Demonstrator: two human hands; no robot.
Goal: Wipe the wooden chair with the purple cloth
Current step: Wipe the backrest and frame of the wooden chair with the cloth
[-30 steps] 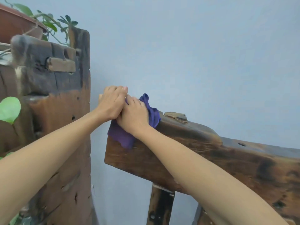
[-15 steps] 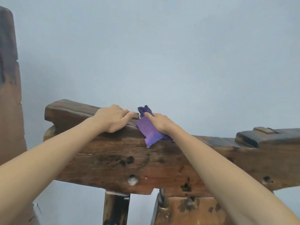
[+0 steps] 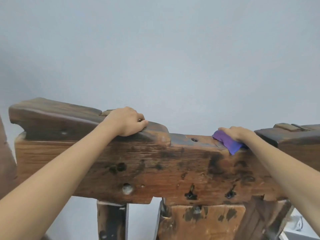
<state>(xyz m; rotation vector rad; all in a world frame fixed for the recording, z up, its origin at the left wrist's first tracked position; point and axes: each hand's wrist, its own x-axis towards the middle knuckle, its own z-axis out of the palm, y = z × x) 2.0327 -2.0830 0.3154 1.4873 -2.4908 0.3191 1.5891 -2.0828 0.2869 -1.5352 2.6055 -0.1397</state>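
Runs 9 to 3 o'clock, the dark, pitted, notched chair (image 3: 155,163) rail, unwiped top lying on toward 3 from the right grip (image 3: 237,134), fingers flat pressing the crumpled purple cloth (image 3: 228,142) there, left grip (image 3: 126,121) curled over the top at 9.

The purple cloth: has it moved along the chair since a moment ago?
Yes. The purple cloth slid rightward along the chair's top rail, away from the left hand, toward the raised block.
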